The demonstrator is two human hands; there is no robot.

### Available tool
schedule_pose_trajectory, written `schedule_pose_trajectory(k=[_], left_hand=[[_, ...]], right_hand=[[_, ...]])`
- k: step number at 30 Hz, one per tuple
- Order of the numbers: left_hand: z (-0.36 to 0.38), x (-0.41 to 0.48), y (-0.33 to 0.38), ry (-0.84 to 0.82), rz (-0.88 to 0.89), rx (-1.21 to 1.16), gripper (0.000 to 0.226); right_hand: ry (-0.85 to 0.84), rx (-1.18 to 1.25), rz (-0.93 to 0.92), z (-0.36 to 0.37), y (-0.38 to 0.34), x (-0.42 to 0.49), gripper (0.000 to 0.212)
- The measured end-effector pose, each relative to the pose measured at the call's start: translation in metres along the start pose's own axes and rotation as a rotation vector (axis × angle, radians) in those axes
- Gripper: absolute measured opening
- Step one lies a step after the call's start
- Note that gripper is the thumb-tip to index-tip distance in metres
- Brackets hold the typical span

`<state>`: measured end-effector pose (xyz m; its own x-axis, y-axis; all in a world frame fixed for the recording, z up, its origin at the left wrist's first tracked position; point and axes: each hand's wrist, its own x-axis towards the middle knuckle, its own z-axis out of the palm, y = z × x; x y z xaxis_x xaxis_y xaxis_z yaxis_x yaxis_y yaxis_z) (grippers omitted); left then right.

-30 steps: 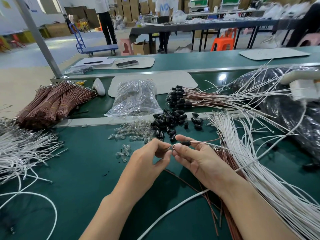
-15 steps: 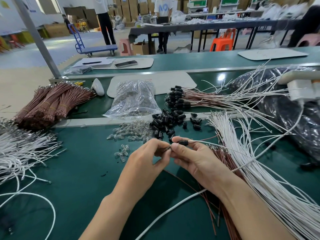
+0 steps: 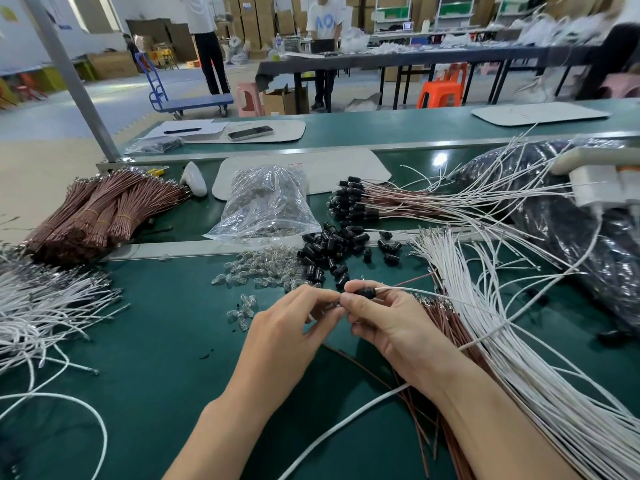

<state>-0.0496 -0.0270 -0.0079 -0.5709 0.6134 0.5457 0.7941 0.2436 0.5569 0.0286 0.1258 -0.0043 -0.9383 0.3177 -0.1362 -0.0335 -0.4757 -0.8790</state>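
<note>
Head view looks down on both my hands, which meet low over the green counter [image 3: 156, 341]. My right hand [image 3: 391, 327] has thumb and fingers curled round a black socket [image 3: 364, 292]. A white wire [image 3: 408, 289] and a brown wire [image 3: 412, 279] trail out of its back toward the right. My left hand [image 3: 291, 327] pinches a small clear part [image 3: 334, 304] between thumb and fingertips, right at the socket's mouth. The part is mostly hidden, but I take it for one of the glass bulbs. The socket is held in the air, just on my side of the loose bulbs [image 3: 263, 268] and the loose black sockets [image 3: 329, 244].

The main risk, as I judge it, is the push itself. If I press the part in at an angle, its fine leads could bend, or the glass could crack under my pinch. Squeezing harder to force it would make that worse. The two wires are another worry. They run into the bundle of white wires [image 3: 485, 306], and a snag there could tug the socket sideways just as the part seats. My left forearm is also close to the loose bulbs, so a careless sweep could scatter them.
</note>
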Motion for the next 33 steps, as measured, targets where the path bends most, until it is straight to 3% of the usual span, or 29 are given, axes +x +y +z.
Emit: schedule_pose_trajectory(k=[11,17,29,33], left_hand=[[0.0037,-0.0008,-0.001,0.007,-0.041,-0.055,0.01],[0.0023,0.0011,-0.0045,0.024,-0.067,-0.11,0.025],[0.0059,0.001,-0.0051,0.07,-0.069,-0.146,0.016],[0.004,0.0001,-0.0009,0.033,-0.04,-0.058,0.012]], right_hand=[[-0.022,0.002,0.019,-0.0023,-0.0012,-0.0019,0.022],[0.033,0.04,-0.016,-0.0014,-0.001,0.0011,0.014],[0.044,0.047,-0.016,-0.0026,0.0,0.0016,0.023],[0.04,0.05,-0.024,-0.0014,-0.0004,0.0018,0.017]])
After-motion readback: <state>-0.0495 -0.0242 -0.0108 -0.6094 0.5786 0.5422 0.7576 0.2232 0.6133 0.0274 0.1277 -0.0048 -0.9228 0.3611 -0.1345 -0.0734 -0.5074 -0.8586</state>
